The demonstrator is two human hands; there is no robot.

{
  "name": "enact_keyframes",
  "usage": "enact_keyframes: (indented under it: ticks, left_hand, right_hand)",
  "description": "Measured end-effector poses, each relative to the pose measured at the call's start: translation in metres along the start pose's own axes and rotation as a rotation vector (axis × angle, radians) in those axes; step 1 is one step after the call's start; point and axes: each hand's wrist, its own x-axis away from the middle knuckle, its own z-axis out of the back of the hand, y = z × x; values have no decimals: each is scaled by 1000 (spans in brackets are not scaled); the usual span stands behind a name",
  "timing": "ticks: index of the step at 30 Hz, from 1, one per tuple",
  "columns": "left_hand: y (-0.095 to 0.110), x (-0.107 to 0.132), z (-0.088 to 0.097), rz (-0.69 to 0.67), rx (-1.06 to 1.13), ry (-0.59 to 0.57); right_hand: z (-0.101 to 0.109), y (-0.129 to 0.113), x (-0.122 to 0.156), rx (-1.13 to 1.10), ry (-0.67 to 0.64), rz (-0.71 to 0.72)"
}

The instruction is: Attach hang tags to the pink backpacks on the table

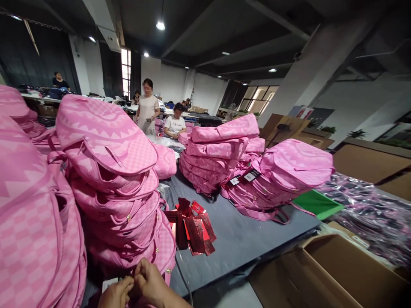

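Note:
Low in the view, my left hand [116, 293] and my right hand [148, 279] are close together, fingers pinched. What they pinch is too small and hidden to name. Just left of them a white label [110, 283] shows. Both hands are at the foot of a tall stack of pink checkered backpacks [112, 179]. To their upper right, a heap of shiny red tags [195, 229] lies on the grey table [231, 244].
More pink backpacks [28, 205] crowd the left edge. Farther back are stacked pink bags [212, 162] and tagged backpacks [282, 171]. An open cardboard box [334, 273], a green bin [317, 204] and plastic-wrapped goods [372, 218] are at right. Several people are beyond the table.

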Motion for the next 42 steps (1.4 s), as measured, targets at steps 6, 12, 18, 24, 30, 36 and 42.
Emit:
enact_keyframes:
  ticks: [6, 12, 18, 24, 30, 36, 42]
  left_hand:
    - [7, -1, 1, -24, -68, 77]
    - [18, 0, 7, 44, -159, 73]
    - [22, 0, 4, 45, -258, 74]
    - [16, -2, -3, -8, -205, 84]
    - [16, -7, -7, -5, -158, 86]
    - [25, -9, -6, 9, -172, 164]
    - [33, -11, -8, -39, -199, 268]
  right_hand:
    - [6, -8, 2, -9, -20, 1]
    - [13, -18, 1, 7, -64, 3]
    - [17, -14, 1, -12, -87, 4]
    - [24, -14, 1, -50, -85, -23]
    - [25, -3, -3, -123, -98, -38]
    - [27, 8, -7, -207, -113, -76]
    - [34, 6, -12, -355, -160, -192]
